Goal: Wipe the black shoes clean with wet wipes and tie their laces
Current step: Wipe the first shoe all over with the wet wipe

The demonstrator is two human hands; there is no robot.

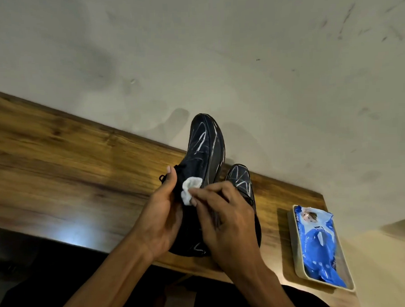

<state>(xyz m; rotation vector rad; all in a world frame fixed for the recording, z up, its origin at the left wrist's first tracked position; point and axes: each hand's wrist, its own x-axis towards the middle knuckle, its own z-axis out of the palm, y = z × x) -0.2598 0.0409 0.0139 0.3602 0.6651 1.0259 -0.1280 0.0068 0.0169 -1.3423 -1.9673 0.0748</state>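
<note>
A black shoe with white lines [205,143] is tilted up off the wooden table, toe pointing away toward the wall. My left hand [163,216] grips it around the collar and heel. My right hand [225,213] pinches a crumpled white wet wipe [190,193] against the shoe's upper side. The second black shoe [241,181] lies on the table just to the right, partly hidden behind my right hand. A bit of black lace [162,177] sticks out past my left thumb.
A cream tray [293,242] holding a blue pack of wet wipes [319,243] sits at the table's right end. The wooden table [56,161] runs along a pale wall [215,58]. Dark floor and my dark clothing fill the bottom of the view.
</note>
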